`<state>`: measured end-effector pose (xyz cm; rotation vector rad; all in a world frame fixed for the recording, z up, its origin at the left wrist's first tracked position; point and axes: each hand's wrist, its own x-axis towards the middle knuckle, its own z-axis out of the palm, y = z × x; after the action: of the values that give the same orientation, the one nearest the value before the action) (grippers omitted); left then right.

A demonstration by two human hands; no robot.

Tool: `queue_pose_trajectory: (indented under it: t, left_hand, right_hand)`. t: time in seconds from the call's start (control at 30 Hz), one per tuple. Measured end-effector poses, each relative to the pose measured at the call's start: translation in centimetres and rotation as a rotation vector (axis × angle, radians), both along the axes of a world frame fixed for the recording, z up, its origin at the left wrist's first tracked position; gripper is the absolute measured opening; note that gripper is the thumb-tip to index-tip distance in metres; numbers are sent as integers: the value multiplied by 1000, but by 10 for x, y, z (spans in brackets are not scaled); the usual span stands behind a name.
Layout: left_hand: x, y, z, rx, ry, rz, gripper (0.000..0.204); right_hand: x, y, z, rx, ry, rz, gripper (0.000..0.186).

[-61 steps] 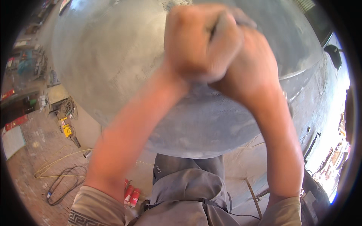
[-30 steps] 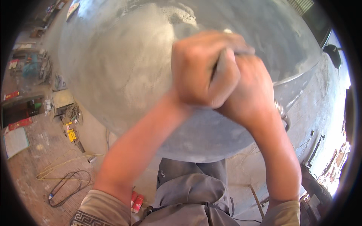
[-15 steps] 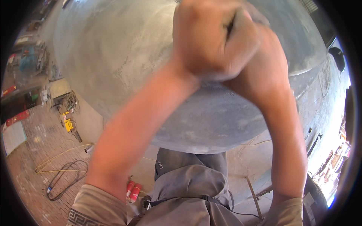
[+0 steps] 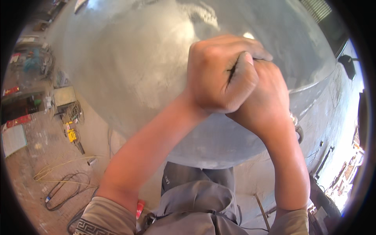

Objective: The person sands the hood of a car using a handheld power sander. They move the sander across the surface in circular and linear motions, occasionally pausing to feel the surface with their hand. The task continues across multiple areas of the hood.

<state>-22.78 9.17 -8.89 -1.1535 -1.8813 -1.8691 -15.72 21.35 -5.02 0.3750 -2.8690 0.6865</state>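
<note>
Both hands are clasped together at upper centre of the frame, left hand (image 4: pixel 217 76) wrapped over right hand (image 4: pixel 264 100), pressed against the grey metal dome (image 4: pixel 129 70) filling the top. Whatever they grip is hidden. Cables (image 4: pixel 62 184) lie lower left.

Both forearms are bare to above the elbow. The short sleeves (image 4: pixel 109 215) are khaki-grey; the left one carries a dark band with a pale key-pattern trim (image 4: pixel 92 226) along its hem. Grey work trousers (image 4: pixel 196 196) show below, creased, with a small pale mark on the thigh.
</note>
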Motion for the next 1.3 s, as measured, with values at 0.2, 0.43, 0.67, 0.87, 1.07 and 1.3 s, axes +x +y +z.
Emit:
queue_pose_trajectory:
  t: [0.2, 0.43, 0.67, 0.87, 1.07, 1.3]
  left_hand:
    - [-68, 32, 12, -145, -178, -9, 42]
    - [-109, 66, 19, -320, -79, 42, 43]
    - [11, 21, 18, -315, -247, -119, 41]
    - [8, 4, 23, -330, -248, -50, 36]
    - [-85, 32, 23, -434, -218, 99, 44]
    - [-27, 24, 16, -523, -354, 139, 66]
  right_hand:
    - [-78, 23, 6, 133, -143, -183, 24]
    - [-112, 52, 22, 281, -153, -204, 41]
    - [8, 27, 15, 326, -242, -109, 41]
    - [-3, 8, 11, 194, -202, -139, 38]
    - [-97, 29, 13, 167, -139, -58, 39]
    - [-44, 31, -18, -13, 13, 64, 60]
